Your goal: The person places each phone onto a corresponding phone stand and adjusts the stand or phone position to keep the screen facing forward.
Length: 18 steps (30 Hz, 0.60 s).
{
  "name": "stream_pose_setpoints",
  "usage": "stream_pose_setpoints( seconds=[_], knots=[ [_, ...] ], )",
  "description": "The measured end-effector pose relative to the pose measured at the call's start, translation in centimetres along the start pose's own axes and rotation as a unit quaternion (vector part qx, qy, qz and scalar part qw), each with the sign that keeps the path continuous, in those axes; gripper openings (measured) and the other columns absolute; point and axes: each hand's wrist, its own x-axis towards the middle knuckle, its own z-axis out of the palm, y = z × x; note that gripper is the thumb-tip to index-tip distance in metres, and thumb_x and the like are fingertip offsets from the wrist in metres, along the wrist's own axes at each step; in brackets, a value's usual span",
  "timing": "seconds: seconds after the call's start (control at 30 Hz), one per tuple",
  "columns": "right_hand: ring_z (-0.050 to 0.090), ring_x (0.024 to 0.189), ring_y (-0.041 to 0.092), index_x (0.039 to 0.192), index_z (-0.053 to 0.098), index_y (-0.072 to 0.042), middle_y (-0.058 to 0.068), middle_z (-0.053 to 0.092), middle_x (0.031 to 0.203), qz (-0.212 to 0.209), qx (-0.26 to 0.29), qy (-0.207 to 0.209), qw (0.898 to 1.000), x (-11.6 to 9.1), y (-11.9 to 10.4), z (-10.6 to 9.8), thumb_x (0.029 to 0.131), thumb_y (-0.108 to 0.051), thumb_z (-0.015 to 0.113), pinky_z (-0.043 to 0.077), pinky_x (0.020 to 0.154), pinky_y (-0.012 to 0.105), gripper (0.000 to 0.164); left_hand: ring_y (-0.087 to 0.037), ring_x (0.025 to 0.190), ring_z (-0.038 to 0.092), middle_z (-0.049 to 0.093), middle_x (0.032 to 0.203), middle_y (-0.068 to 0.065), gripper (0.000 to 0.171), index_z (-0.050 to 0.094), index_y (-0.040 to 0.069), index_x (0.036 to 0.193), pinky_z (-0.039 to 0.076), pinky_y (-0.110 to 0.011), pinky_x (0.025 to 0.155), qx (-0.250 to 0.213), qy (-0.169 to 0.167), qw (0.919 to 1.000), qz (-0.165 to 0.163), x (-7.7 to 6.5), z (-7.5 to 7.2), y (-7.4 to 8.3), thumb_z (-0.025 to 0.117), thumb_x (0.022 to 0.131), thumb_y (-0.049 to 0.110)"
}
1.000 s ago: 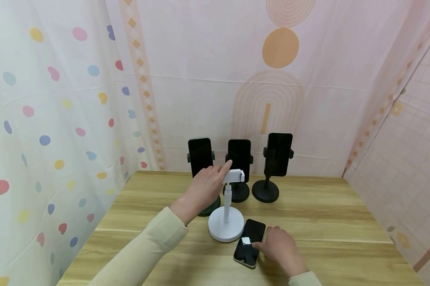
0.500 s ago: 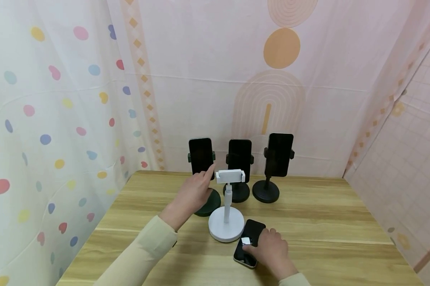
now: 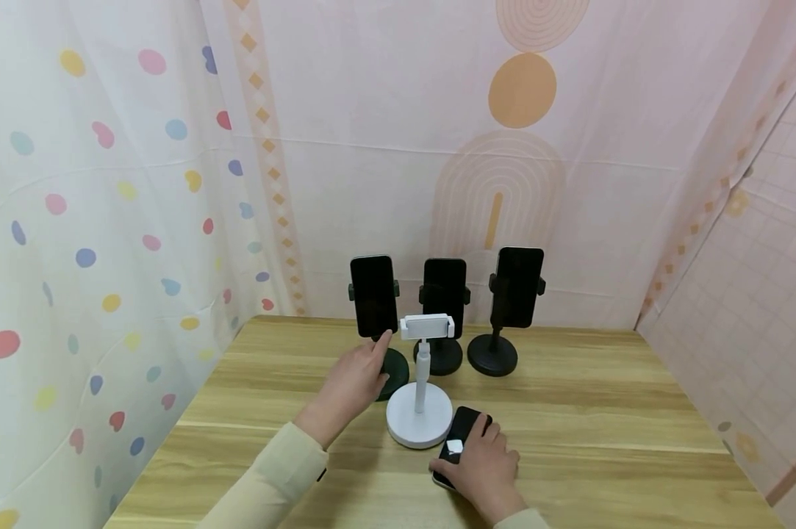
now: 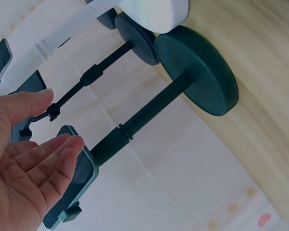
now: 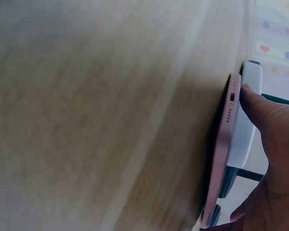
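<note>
My right hand [image 3: 482, 466] spans a black-faced smartphone [image 3: 462, 424] lying on the table, thumb at its left edge and fingers at its right edge. In the right wrist view the phone's pink side [image 5: 223, 144] shows between thumb and fingers. Just behind it stands a white phone stand [image 3: 420, 415] with an unoccupied clamp [image 3: 427, 326] on top. My left hand [image 3: 350, 382] hovers left of that stand, fingers loosely bent and holding nothing. In the left wrist view it is close to the phone in the dark green stand [image 4: 197, 70]; contact cannot be told.
Two black stands, the middle one [image 3: 440, 358] and the right one [image 3: 492, 355], hold upright phones at the back of the wooden table [image 3: 589, 411]. Another upright phone [image 3: 374, 294] sits in the green stand. A patterned curtain [image 3: 371, 184] hangs behind.
My left hand has drawn away from the white clamp, moving left and down. The right hand has slid left over the lying smartphone and now takes it by both edges.
</note>
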Motion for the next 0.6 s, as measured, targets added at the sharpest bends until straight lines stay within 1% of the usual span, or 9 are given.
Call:
stream_pose_setpoints(
  seconds=[0.13,0.27,0.43,0.6],
  knots=[
    [0.053,0.112,0.047,0.141,0.038,0.013,0.038,0.047,0.124,0.007,0.013,-0.011,1.000,0.1,-0.2,0.2,0.062,-0.075,0.077,0.045,0.083,0.065,0.124,-0.029,0.085,0.067,0.068,0.104,-0.018,0.074,0.043,-0.004,0.145,0.056,-0.039,0.074,-0.001,0.004,1.0000,0.002,-0.1,0.2,0.2,0.081,0.083,0.011],
    [0.052,0.110,0.047,0.141,0.039,0.014,0.038,0.048,0.124,0.007,0.018,-0.029,0.999,0.2,-0.1,0.0,0.064,-0.065,0.080,0.045,0.082,0.065,0.118,-0.033,0.091,0.068,0.067,0.108,-0.021,0.074,0.043,-0.004,0.144,0.056,-0.042,0.078,-0.003,0.006,1.0000,0.002,-0.2,0.2,0.4,0.081,0.083,0.011],
    [0.053,0.109,0.047,0.141,0.039,0.015,0.037,0.050,0.124,0.010,0.020,-0.052,0.998,0.4,0.8,-0.5,0.066,-0.057,0.081,0.044,0.084,0.066,0.111,-0.034,0.093,0.068,0.067,0.108,-0.020,0.074,0.043,-0.004,0.145,0.055,-0.042,0.079,-0.001,0.005,1.0000,-0.001,-0.3,0.3,0.4,0.081,0.084,0.012],
    [0.055,0.105,0.045,0.138,0.041,0.015,0.035,0.054,0.118,0.014,0.022,-0.062,0.998,0.5,1.9,-0.9,0.067,-0.054,0.080,0.044,0.084,0.066,0.107,-0.034,0.095,0.067,0.067,0.111,-0.020,0.074,0.043,-0.003,0.145,0.055,-0.043,0.079,-0.003,0.003,1.0000,-0.006,-0.4,0.4,0.4,0.081,0.084,0.012]
  ],
)
